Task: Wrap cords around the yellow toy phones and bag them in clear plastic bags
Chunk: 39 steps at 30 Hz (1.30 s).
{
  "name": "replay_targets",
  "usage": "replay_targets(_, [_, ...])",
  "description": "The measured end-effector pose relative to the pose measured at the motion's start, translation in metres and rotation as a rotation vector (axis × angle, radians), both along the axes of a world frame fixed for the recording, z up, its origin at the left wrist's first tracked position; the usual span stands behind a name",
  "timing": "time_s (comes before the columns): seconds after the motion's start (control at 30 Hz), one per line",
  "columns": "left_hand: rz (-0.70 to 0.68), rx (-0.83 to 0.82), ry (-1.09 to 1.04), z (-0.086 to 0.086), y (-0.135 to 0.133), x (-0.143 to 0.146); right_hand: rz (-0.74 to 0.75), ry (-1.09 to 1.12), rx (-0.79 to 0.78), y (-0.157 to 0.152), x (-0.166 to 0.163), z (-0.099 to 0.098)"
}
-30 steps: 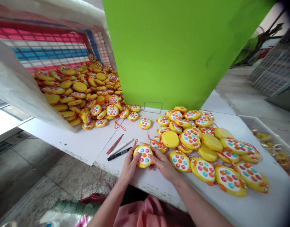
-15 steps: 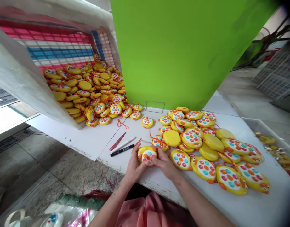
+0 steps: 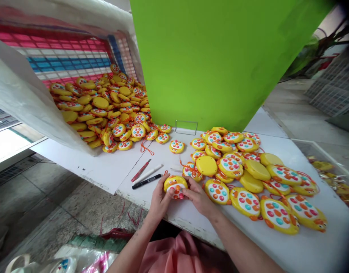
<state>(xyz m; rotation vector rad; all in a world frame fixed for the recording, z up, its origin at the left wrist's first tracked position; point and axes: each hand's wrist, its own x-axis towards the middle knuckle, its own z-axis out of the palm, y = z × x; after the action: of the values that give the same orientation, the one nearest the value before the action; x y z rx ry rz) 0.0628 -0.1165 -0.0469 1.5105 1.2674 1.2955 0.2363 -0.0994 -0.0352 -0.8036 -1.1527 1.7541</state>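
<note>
Evidently the grip was a shared one: the left hand (image 3: 160, 196) was clamped on one side of a yellow duck-faced button toy (image 3: 174, 183), and the right hand (image 3: 198, 195) was clamped on the other, with the thumbs over the dotted panel. Holding it from both sides probably steadied the rounded shell and left the face, which lay toward the far side, uncovered. The toy was at the near edge of the counter (image 3: 106, 168), close to the person's body, where neither arm had to stretch; whether its underside touched the surface could not be told.

Just to the left lay a red cutter knife (image 3: 141, 170), a white pen (image 3: 148, 173) and a black marker (image 3: 146, 181), roughly side by side and slanted alike, which likely put them within easy reach of the left hand. Farther left, a large lined bin (image 3: 29, 91) had its mouth toward the counter, so a heap of similar toys (image 3: 111, 106) could spread out onto it. One single toy (image 3: 177, 147) sat between that heap and the right-hand pile (image 3: 231, 167).

In that pile the near toys lay in a row, panels upward, perhaps to show their dots, while several beyond showed plain yellow backs. At the far side a green panel (image 3: 208, 64) rose behind a small wire stand (image 3: 186, 127); the stand's purpose was unclear.
</note>
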Motion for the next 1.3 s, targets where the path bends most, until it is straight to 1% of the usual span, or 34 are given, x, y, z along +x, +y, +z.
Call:
replay_targets(0.07, [-0.059, -0.041, 0.021, 0.004, -0.001, 0.003, 0.003, 0.042, -0.016, 0.001, 0.0, -0.003])
replay_targets(0.17, [-0.086, -0.09, 0.051, 0.006, -0.003, 0.005, 0.03, 0.036, -0.02, 0.0, 0.002, -0.002])
replay_targets(0.27, [-0.1, -0.088, 0.088, 0.002, -0.005, 0.005, 0.045, 0.01, 0.008, 0.0, 0.004, 0.003])
replay_targets(0.4, [-0.116, -0.078, 0.072, -0.003, -0.006, 0.004, 0.061, -0.021, 0.032, 0.0, 0.003, 0.005])
replay_targets(0.47, [-0.133, -0.095, 0.05, -0.002, -0.005, 0.004, 0.035, -0.072, 0.037, 0.0, 0.001, 0.003])
replay_targets(0.6, [-0.188, -0.102, 0.032, 0.004, -0.004, 0.004, -0.091, -0.21, 0.05, -0.001, -0.001, -0.002])
replay_targets(0.67, [-0.176, -0.09, 0.062, 0.006, -0.004, 0.005, -0.096, -0.228, 0.066, -0.002, -0.001, -0.002])
replay_targets(0.77, [-0.12, -0.082, 0.114, 0.008, -0.006, 0.006, -0.039, -0.188, 0.085, -0.003, -0.001, 0.001])
replay_targets(0.83, [-0.101, -0.079, 0.123, 0.009, -0.006, 0.006, -0.027, -0.187, 0.097, -0.003, -0.001, 0.002])
replay_targets(0.97, [-0.136, -0.106, 0.1, 0.011, -0.006, 0.005, -0.095, -0.319, 0.117, -0.004, -0.001, 0.001])
replay_targets(1.03, [-0.155, -0.102, 0.089, 0.012, -0.005, 0.004, -0.105, -0.35, 0.111, -0.004, -0.001, 0.0])
replay_targets(1.3, [-0.104, -0.079, 0.112, 0.003, -0.006, 0.005, -0.001, -0.218, 0.103, -0.004, 0.002, 0.01])
